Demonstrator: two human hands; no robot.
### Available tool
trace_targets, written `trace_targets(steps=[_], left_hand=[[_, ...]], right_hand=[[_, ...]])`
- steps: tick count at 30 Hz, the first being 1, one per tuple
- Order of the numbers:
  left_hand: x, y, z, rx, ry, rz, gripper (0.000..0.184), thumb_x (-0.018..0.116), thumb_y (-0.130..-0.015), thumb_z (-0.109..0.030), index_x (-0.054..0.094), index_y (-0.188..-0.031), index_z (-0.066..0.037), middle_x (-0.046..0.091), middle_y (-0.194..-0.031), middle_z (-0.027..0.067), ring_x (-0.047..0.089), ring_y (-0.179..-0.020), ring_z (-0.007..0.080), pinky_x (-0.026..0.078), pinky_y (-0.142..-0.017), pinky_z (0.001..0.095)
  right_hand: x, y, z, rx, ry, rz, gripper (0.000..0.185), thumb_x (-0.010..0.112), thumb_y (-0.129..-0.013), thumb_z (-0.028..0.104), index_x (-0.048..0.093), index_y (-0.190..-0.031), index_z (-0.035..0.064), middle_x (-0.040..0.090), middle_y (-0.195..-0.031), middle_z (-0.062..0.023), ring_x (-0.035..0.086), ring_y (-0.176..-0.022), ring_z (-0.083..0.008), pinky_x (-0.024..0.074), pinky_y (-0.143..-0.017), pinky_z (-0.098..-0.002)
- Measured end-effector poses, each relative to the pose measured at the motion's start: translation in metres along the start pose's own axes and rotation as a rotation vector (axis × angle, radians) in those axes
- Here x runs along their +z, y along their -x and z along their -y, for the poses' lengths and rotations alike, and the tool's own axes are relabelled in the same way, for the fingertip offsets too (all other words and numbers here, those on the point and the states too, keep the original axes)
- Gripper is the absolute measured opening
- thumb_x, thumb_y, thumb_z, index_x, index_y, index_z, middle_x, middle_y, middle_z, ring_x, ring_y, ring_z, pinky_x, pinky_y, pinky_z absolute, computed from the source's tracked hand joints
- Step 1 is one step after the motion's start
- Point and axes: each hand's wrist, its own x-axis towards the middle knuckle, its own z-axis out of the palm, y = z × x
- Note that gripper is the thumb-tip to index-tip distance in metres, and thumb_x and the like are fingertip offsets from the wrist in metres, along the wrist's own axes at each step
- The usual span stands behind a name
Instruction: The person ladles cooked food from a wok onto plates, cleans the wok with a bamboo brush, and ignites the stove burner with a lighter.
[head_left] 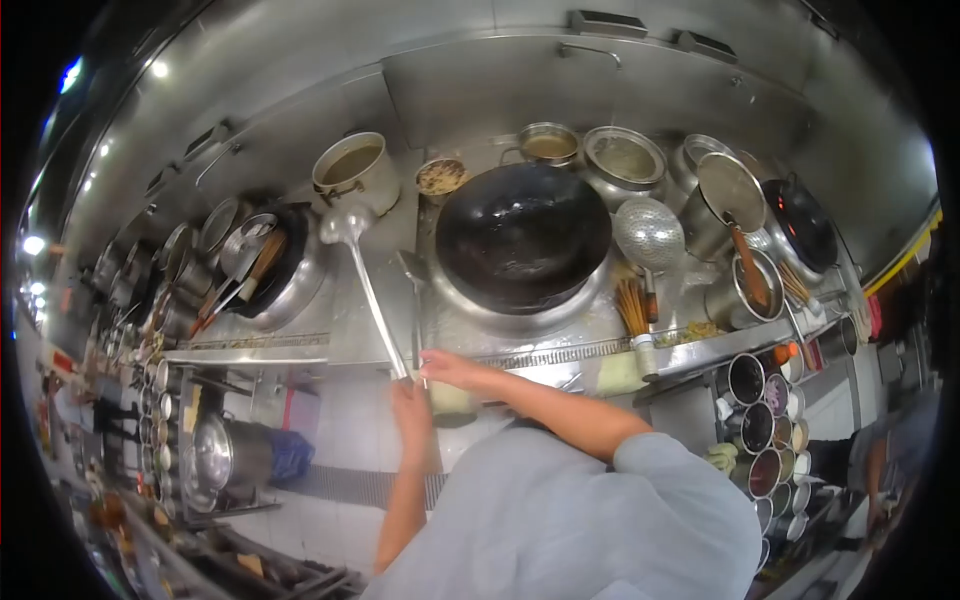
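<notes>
My left hand (pixel 410 402) is closed around the lower end of the long handle of a steel ladle (pixel 347 226), whose bowl lies up and to the left, near a tall pot. Just right of it, my right hand (pixel 450 368) is closed at the handle of a second, smaller metal utensil (pixel 414 272), possibly a spatula. Both hands are close together at the front edge of the steel stove. A large black wok (pixel 523 238) sits on the burner ring, up and to the right of my hands.
A tall pot (pixel 352 168) stands behind the ladle bowl. Right of the wok are a perforated strainer (pixel 649 234), a bamboo brush (pixel 632 305) and several pots. Another wok (pixel 272 262) is at left. Several round containers (pixel 765 472) stand at right, where another person (pixel 885 455) is partly visible.
</notes>
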Motion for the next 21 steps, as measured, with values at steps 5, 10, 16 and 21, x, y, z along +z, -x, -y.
trace_targets(steps=[5, 10, 16, 21], left_hand=[[0.036, 0.000, -0.078, 0.329, 0.085, 0.348, 0.041, 0.056, -0.091, -0.020, 0.047, -0.123, 0.004, 0.054, -0.117, 0.0233, 0.053, -0.109, 0.0375, 0.042, -0.092, 0.0418], [0.042, 0.023, -0.140, 0.725, -0.044, 0.343, 0.034, 0.061, -0.084, -0.008, 0.059, -0.117, -0.003, 0.060, -0.109, 0.0166, 0.057, -0.101, 0.0334, 0.043, -0.091, 0.0386], [0.029, 0.034, -0.071, 0.473, -0.114, 0.251, 0.019, 0.064, -0.082, -0.006, 0.065, -0.101, -0.003, 0.063, -0.097, 0.0140, 0.058, -0.095, 0.0304, 0.046, -0.084, 0.0369], [0.021, 0.029, -0.063, 0.373, -0.213, 0.170, 0.004, 0.063, -0.082, -0.005, 0.064, -0.083, -0.001, 0.065, -0.087, 0.0120, 0.059, -0.085, 0.0291, 0.046, -0.077, 0.0369]], right_hand=[[-0.042, 0.034, 0.009, -0.007, -0.319, -0.328, 0.044, 0.054, -0.095, 0.038, 0.046, -0.121, 0.0037, 0.060, -0.098, -0.0116, 0.058, -0.087, -0.0191, 0.0486, -0.077, -0.0342], [-0.157, 0.103, 0.039, -0.185, -0.343, -0.992, 0.044, 0.060, -0.092, 0.023, 0.034, -0.125, 0.0097, 0.045, -0.059, 0.0003, 0.036, -0.037, -0.0071, 0.0291, -0.031, -0.0238], [-0.382, 0.164, -0.019, -0.037, -0.776, -0.926, 0.022, 0.057, -0.093, 0.018, 0.044, -0.110, 0.0161, 0.043, -0.065, 0.0027, 0.036, -0.044, -0.0055, 0.0271, -0.034, -0.0224], [-0.516, 0.153, -0.115, 0.330, 0.128, -1.232, 0.023, 0.057, -0.088, 0.015, 0.046, -0.105, 0.0038, 0.052, -0.072, -0.0049, 0.045, -0.045, -0.0113, 0.0368, -0.036, -0.0278]])
